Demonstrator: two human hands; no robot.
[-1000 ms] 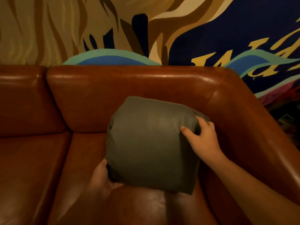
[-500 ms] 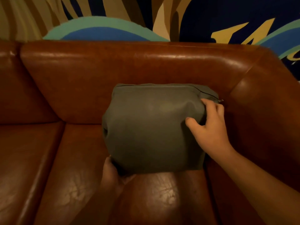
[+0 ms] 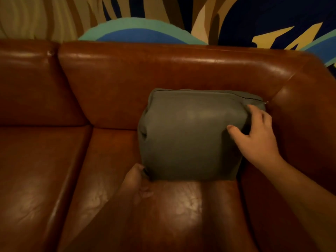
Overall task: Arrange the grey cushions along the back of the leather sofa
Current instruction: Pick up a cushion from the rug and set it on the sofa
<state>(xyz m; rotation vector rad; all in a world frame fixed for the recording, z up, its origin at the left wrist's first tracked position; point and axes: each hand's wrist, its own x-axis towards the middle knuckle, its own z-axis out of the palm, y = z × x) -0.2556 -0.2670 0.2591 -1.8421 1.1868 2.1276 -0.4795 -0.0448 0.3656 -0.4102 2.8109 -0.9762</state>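
Observation:
One grey cushion (image 3: 189, 135) stands upright on the seat of the brown leather sofa (image 3: 163, 70). Its back leans on the backrest, and its right side is close to the sofa's right arm (image 3: 300, 110). My right hand (image 3: 258, 135) grips the cushion's upper right corner, with the thumb on the front face and the fingers curved over the edge. My left hand (image 3: 135, 179) is low at the cushion's bottom left corner and pinches it, but dim light hides most of the fingers. No other cushion is in view.
The sofa seat (image 3: 45, 170) runs on to the left past a seam between two seat pads. A painted mural wall (image 3: 145, 24) rises right behind the backrest. The right arm of the sofa closes off that side.
The cushion has moved back and to the right, from tilted above the seat to upright against the backrest in the corner. Both hands went with it, and my left hand slid to its bottom left corner.

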